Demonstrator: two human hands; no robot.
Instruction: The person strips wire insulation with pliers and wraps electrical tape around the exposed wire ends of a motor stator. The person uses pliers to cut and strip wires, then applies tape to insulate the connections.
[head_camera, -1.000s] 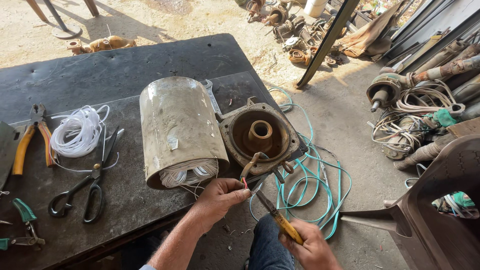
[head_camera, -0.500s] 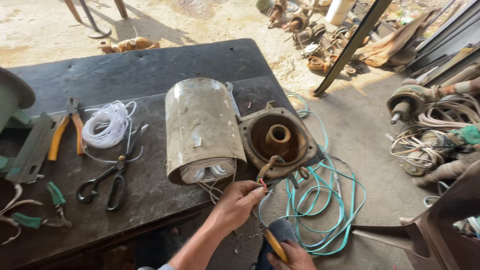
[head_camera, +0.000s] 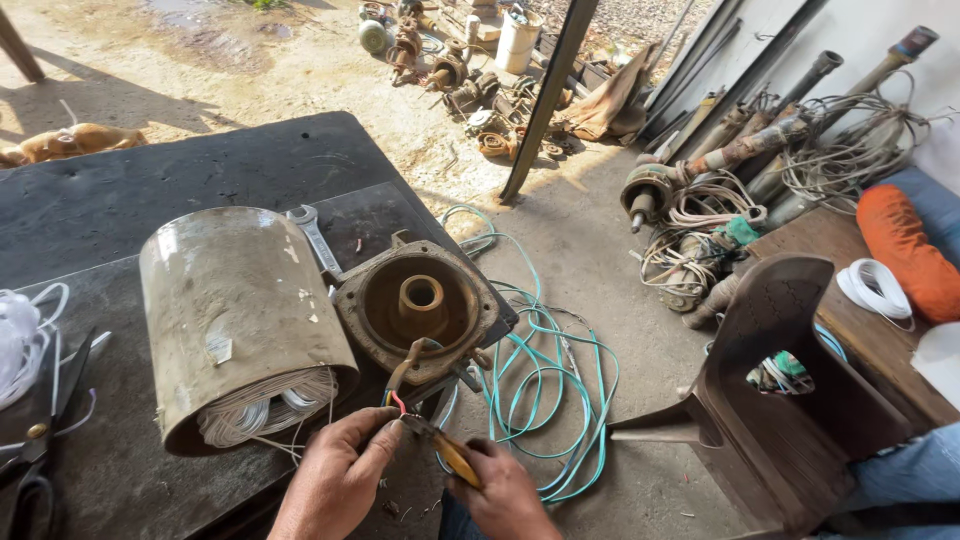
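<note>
My left hand (head_camera: 335, 480) reaches in from below, palm down, its fingers (head_camera: 385, 432) pinched together on the thin red wire (head_camera: 397, 402) coming out under the rusty motor cover (head_camera: 418, 310) at the bench (head_camera: 150, 190) edge. My right hand (head_camera: 500, 495) sits just beside it, knuckles up, fingers wrapped tight around the yellow-handled pliers (head_camera: 440, 445), whose tip meets the wire. The metal cylinder (head_camera: 235, 320) lies left of the cover, green cable (head_camera: 540, 390) on the floor.

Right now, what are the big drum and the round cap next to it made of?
The big drum looks like dull grey sheet metal, dusty and scuffed, with pale wire windings showing at its open end. The round cap seems cast iron: thick, rough and rust-brown all over.
</note>
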